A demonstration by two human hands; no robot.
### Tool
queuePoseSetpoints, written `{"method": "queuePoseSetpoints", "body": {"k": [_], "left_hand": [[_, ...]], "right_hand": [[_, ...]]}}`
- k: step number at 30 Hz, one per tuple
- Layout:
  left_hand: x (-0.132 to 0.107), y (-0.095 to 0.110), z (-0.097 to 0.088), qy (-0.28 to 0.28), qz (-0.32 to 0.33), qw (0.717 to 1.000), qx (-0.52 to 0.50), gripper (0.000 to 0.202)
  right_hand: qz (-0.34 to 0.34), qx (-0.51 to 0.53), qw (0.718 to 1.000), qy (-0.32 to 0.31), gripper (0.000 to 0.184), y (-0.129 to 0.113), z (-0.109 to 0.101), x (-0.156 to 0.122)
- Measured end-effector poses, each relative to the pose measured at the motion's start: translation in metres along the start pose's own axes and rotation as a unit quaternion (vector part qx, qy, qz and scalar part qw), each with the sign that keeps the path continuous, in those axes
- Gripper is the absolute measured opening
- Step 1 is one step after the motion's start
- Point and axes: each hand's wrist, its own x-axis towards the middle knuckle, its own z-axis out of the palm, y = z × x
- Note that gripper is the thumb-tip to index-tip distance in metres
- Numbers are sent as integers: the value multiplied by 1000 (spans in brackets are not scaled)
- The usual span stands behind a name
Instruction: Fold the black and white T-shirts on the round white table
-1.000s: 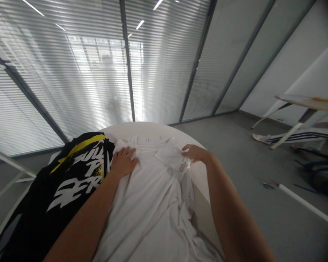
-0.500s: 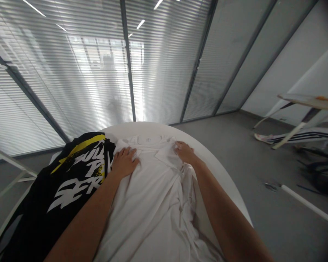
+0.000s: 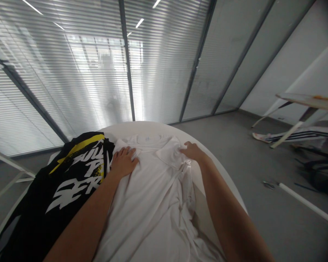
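A white shirt (image 3: 153, 196) lies spread along a round white table (image 3: 142, 128), collar at the far end. My left hand (image 3: 123, 161) rests flat on the shirt's left shoulder, fingers stretched out. Over at the shirt's right shoulder, my right hand (image 3: 192, 151) lies on the folded sleeve, fingers pressed against the cloth; whether they pinch it is unclear. A black garment (image 3: 60, 182) with yellow and white lettering lies on the table to the left, touching the white shirt's edge.
Glass walls with blinds (image 3: 98, 72) stand behind the table. At the right there is a tilted board on white legs (image 3: 306, 103), striped clothing (image 3: 303, 135) on the grey floor and a white rod (image 3: 306, 204). A white frame (image 3: 8, 171) stands at the left.
My right hand slid inward along the folded sleeve, then back a little to the right. My left hand stayed pressed on the shirt.
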Motion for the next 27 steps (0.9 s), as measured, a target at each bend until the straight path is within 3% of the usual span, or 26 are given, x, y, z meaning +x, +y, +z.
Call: {"method": "queuePoseSetpoints", "body": {"k": [4,7,11,13,18,20,24,27], "left_hand": [[0,0,1,-6,0,1000,-9,58],[1,-1,1,-5,2,1000,-10,58],[0,-1,0,-4,3,1000,-9,58],[0,-1,-1,-4,2,1000,-8,57],[1,-3,0,-3,-5,1000,-5,57],[2,-3,1,-9,-4,1000,-8,58],[2,-3,-1,-11,-5,1000,-8,59],[2,-2,-2,-8,-4,1000,-8,58]], "right_hand": [[-65,20,989,-128,87,20,-25,-9],[-87,23,983,-157,90,20,-32,-17],[-140,69,973,-169,50,9,-28,-21],[-133,74,973,-171,43,10,-27,-19],[0,31,981,-190,76,32,-28,-12],[17,15,983,-182,84,35,-29,-11],[-80,36,988,-124,86,20,-29,-13],[-132,24,979,-152,71,9,-28,-17]]}}
